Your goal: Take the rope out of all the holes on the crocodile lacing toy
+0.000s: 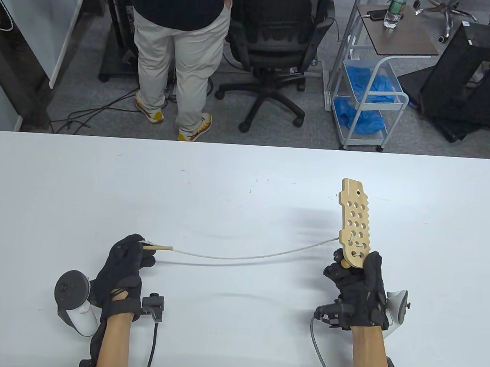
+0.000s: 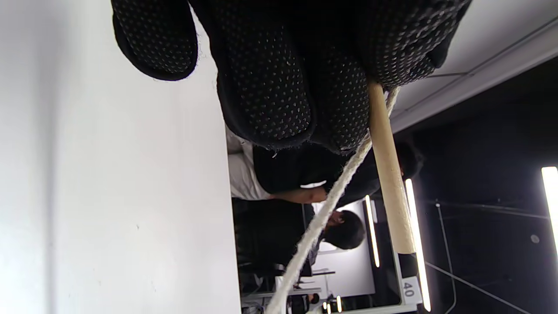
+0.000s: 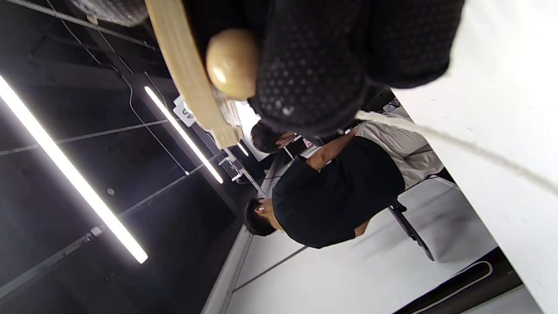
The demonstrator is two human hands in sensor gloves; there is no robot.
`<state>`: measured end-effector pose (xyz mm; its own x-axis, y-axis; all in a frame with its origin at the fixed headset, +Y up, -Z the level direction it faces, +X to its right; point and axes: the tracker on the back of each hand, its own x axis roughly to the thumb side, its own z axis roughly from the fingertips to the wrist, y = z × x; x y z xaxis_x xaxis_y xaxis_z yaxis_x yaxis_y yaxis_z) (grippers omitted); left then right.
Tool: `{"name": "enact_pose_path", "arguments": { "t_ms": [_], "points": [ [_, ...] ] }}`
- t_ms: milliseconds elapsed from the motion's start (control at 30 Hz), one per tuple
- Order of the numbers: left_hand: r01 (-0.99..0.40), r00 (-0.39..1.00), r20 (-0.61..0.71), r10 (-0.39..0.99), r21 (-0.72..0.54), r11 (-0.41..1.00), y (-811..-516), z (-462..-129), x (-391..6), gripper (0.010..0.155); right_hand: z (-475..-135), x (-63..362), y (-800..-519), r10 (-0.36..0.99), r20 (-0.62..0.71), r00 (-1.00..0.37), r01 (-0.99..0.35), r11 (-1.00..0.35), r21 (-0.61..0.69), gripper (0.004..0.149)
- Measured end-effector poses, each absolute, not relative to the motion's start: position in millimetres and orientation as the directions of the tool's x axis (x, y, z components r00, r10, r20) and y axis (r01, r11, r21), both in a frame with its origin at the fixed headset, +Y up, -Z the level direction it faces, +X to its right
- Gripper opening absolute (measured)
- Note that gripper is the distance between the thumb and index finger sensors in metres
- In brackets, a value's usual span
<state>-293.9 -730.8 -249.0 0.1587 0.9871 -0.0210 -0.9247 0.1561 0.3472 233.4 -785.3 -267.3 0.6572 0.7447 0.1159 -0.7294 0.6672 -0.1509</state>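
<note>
The wooden crocodile lacing toy [image 1: 354, 222] is a flat board with many round holes, held upright above the table. My right hand [image 1: 357, 275] grips its lower end; the board [image 3: 183, 69] and a wooden bead [image 3: 231, 61] show in the right wrist view. A cream rope [image 1: 257, 256] runs from the lowest holes leftward in a sagging line. My left hand [image 1: 131, 254] pinches the wooden needle [image 1: 157, 248] at the rope's end. In the left wrist view the needle [image 2: 390, 174] and the rope [image 2: 318, 222] hang from my fingers [image 2: 279, 87].
The white table [image 1: 228, 182] fills the lower part of the table view. Beyond its far edge stand a person in light trousers [image 1: 180, 57], a black office chair [image 1: 277, 41] and a white cart with blue gloves [image 1: 368, 91].
</note>
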Motion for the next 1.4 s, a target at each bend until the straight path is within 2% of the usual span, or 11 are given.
{"name": "enact_pose_path", "arguments": {
  "t_ms": [500,867,1033,1167,1400],
  "points": [
    [-0.936,0.281,0.012,0.96,0.225,0.272,-725.9,-252.8,-256.0,0.041,-266.6,186.1,-775.7,0.904,0.058,0.423,-0.904,0.426,-0.034,0.052],
    [-0.931,0.359,0.029,0.933,0.081,0.356,-731.2,-256.5,-226.7,0.042,-252.6,130.5,-770.9,0.95,0.05,0.307,-0.944,0.297,0.147,0.051],
    [-0.953,0.296,0.062,0.953,-0.042,0.299,-731.7,-257.5,-211.2,0.042,-244.7,110.0,-770.0,0.927,0.021,0.375,-0.908,0.363,0.21,0.051],
    [-0.962,0.246,0.071,0.967,-0.106,0.253,-732.9,-256.8,-201.4,0.043,-242.8,101.5,-769.3,0.925,0.019,0.379,-0.895,0.361,0.263,0.05],
    [-0.977,0.056,0.009,0.998,-0.207,0.057,-742.2,-256.3,-190.7,0.043,-241.2,93.5,-769.0,0.928,0.017,0.372,-0.878,0.346,0.332,0.05]
  ]
}}
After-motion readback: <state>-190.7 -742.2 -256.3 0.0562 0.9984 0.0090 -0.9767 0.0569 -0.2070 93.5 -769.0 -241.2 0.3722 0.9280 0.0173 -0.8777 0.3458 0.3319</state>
